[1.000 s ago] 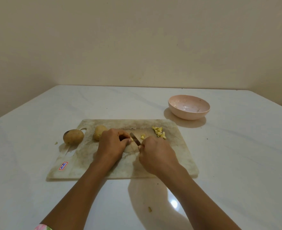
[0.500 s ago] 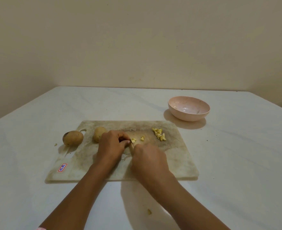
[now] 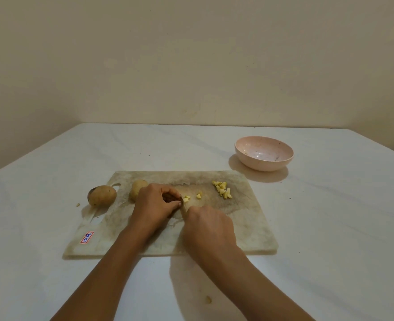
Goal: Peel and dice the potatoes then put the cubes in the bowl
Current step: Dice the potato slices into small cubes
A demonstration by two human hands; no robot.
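Note:
On the worn cutting board (image 3: 249, 228), my left hand (image 3: 155, 206) curls over a potato piece and hides most of it. Close to its right, my right hand (image 3: 208, 228) grips a knife whose blade is almost wholly hidden between the hands. Two small yellow cubes (image 3: 192, 197) lie just past my left fingertips. A pile of potato cubes (image 3: 222, 189) sits farther right on the board. One whole potato (image 3: 138, 188) rests on the board behind my left hand. Another unpeeled potato (image 3: 101, 195) lies at the board's left edge. The pink bowl (image 3: 263, 156) stands beyond the board's right corner.
The white table (image 3: 330, 228) runs to a beige wall at the back. A potato scrap (image 3: 208, 299) lies on the table near my right forearm. A tiny bit (image 3: 77, 205) sits left of the unpeeled potato. A red and blue sticker (image 3: 86, 237) marks the board's near left corner.
My right hand has drawn back toward me and left with the knife, so the blade that was visible a second ago is now hidden. A second cube lies by my left fingertips.

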